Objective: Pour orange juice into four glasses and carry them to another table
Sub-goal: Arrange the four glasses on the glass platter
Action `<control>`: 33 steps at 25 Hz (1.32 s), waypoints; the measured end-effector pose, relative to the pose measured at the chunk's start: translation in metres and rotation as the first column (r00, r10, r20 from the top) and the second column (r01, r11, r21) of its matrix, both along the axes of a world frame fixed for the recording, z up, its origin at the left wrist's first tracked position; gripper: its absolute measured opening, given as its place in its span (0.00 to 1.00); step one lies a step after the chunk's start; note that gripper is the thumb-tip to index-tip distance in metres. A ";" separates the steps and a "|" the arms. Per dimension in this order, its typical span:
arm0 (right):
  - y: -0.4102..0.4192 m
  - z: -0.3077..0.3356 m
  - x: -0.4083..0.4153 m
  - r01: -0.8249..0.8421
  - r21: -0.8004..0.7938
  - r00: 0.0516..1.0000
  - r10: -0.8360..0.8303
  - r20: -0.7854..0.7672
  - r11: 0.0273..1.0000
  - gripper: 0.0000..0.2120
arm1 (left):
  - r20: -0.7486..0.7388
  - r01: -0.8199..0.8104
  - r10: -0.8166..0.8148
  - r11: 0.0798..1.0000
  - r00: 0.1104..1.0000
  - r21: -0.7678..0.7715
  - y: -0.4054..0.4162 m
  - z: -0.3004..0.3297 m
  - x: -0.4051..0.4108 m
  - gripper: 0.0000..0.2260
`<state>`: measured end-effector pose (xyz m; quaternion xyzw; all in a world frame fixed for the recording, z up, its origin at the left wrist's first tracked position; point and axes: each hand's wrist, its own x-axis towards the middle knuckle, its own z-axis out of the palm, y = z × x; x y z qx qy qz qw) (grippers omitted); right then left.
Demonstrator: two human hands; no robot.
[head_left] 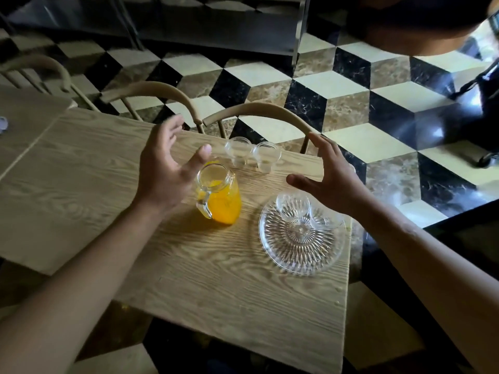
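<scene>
A glass jug of orange juice (222,198) stands on the wooden table (205,268), handle toward me. Two empty clear glasses (238,151) (266,157) stand behind it near the far edge. To the right lies a ribbed glass plate (301,238) bearing two more empty glasses (292,205) (325,217). My left hand (166,168) hovers open just left of the jug's mouth, fingers spread. My right hand (333,179) hovers open above the plate's far side, partly covering one glass. Neither hand holds anything.
Two wooden chair backs (151,90) (259,110) stand against the table's far edge. A second table (27,122) adjoins on the left. The checkered floor (351,98) lies beyond, with a dark bag (486,90) at the right. The table's right edge is next to the plate.
</scene>
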<state>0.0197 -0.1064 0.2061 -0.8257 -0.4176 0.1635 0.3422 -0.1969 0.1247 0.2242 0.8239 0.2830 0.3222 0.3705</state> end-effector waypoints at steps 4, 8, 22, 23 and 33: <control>0.035 -0.031 0.021 0.082 -0.113 0.996 -0.086 -0.025 0.990 0.50 | -0.030 0.046 -0.051 0.989 0.998 -0.144 0.072 -0.037 0.022 0.39; 0.063 -0.074 0.045 0.134 -0.237 0.989 -0.143 -0.025 0.962 0.51 | -0.136 0.121 -0.159 0.960 0.978 -0.252 0.121 -0.099 0.043 0.42; 0.113 -0.213 0.106 0.058 -0.149 0.944 -0.103 -0.313 0.987 0.44 | -0.044 0.284 -0.366 0.786 0.929 -0.549 0.127 -0.261 0.134 0.47; 0.115 -0.215 0.106 0.057 -0.129 0.947 -0.095 -0.308 0.990 0.45 | -0.027 0.289 -0.364 0.781 0.931 -0.554 0.125 -0.261 0.135 0.45; 0.125 -0.192 0.090 0.101 0.008 0.934 -0.092 -0.345 0.995 0.41 | 0.032 0.292 -0.320 0.813 0.947 -0.505 0.119 -0.239 0.135 0.32</control>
